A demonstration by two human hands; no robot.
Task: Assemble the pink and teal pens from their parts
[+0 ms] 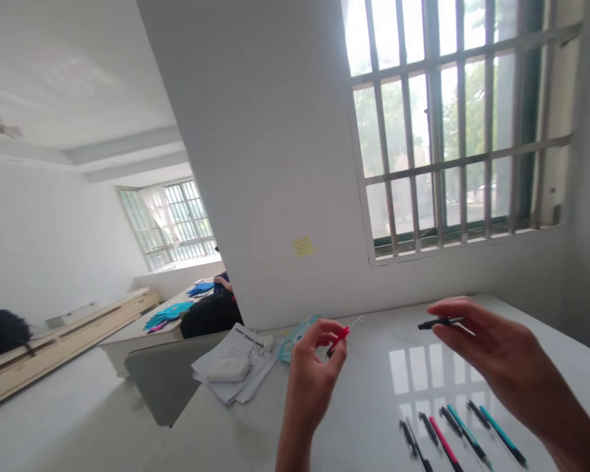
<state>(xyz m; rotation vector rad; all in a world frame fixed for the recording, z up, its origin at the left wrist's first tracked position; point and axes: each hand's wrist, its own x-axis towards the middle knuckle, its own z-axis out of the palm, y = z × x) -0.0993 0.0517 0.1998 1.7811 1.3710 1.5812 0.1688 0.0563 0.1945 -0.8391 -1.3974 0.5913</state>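
Note:
My left hand [313,367] is closed in a pinch around a red pen part [342,334]. A thin pale rod sticks out beyond it, and a dark end shows below the fingers. Over the table's right side, my right hand [494,351] pinches a black pen part [433,324] between thumb and fingers, with a thin shiny piece along it. The hands are apart. Below my right hand, several pen pieces lie in a slanted row on the white table [364,406], among them a red pen barrel [442,439] and a teal pen barrel [504,436].
Behind my left hand lies a light-blue plastic packet [291,341]. Papers [246,387] with a white pouch [229,370] on top are at the table's left. A grey chair back [162,373] stands beside them. The wall and barred window [437,164] rise behind the table.

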